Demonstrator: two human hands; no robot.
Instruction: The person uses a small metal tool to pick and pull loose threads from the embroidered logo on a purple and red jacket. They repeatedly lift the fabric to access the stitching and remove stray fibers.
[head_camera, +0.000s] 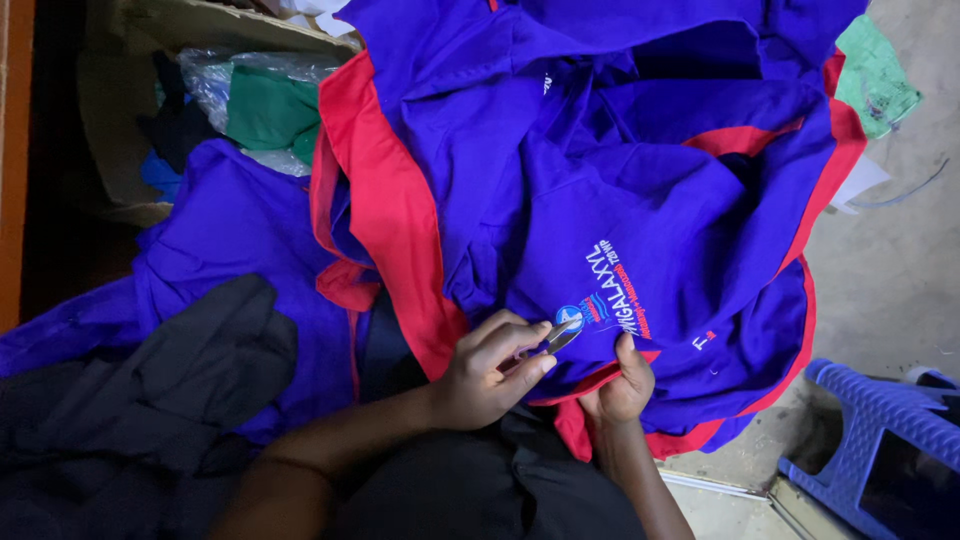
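Grey concrete floor (900, 250) – dim light; blue plastic stool (880, 440) at right, cardboard box (130, 110) at left.

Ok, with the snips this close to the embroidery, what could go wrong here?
1. The snips in the left hand point right at the round embroidered patch; a slip could cut its stitching or the blue garment.
2. The right hand pinches the fabric just beside the tips, so its thumb could get nicked.
3. The cloth lies bunched in folds, so a layer underneath might get caught.
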